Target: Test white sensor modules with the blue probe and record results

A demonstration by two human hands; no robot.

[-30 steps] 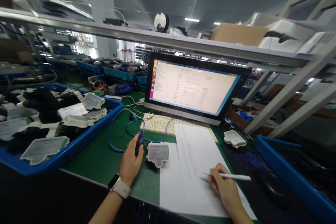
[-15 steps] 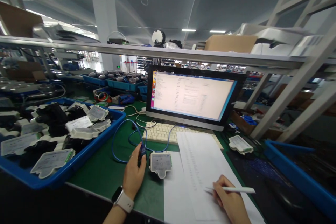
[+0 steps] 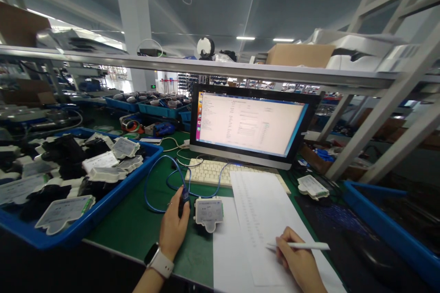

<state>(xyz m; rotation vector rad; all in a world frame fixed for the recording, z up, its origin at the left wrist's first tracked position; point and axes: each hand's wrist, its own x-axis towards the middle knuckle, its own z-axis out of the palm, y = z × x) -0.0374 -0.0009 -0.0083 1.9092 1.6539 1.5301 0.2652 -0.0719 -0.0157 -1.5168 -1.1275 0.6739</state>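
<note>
My right hand (image 3: pixel 296 256) grips a white pen (image 3: pixel 309 246), its tip at the lines of writing on a paper sheet (image 3: pixel 263 219). A second white sheet (image 3: pixel 223 256) lies partly under the first. My left hand (image 3: pixel 174 222) is closed round the dark plug end of a blue cable (image 3: pixel 184 192), which loops back toward the keyboard (image 3: pixel 209 171). Just right of that hand, a white-and-black module (image 3: pixel 209 214) with a printed label rests on the green mat (image 3: pixel 137 233), apart from the plug.
At left, a blue bin (image 3: pixel 147 160) is piled with similar modules. A lit monitor (image 3: pixel 250 123) stands behind the keyboard, under a shelf (image 3: pixel 220 65). To the right are another module (image 3: pixel 312 187), a black mouse (image 3: pixel 371 254) and a second blue bin (image 3: pixel 388 219).
The whole view has shifted slightly. The pen tip remains at the writing, with the right hand in nearly the same place. My left hand still holds the cable plug.
</note>
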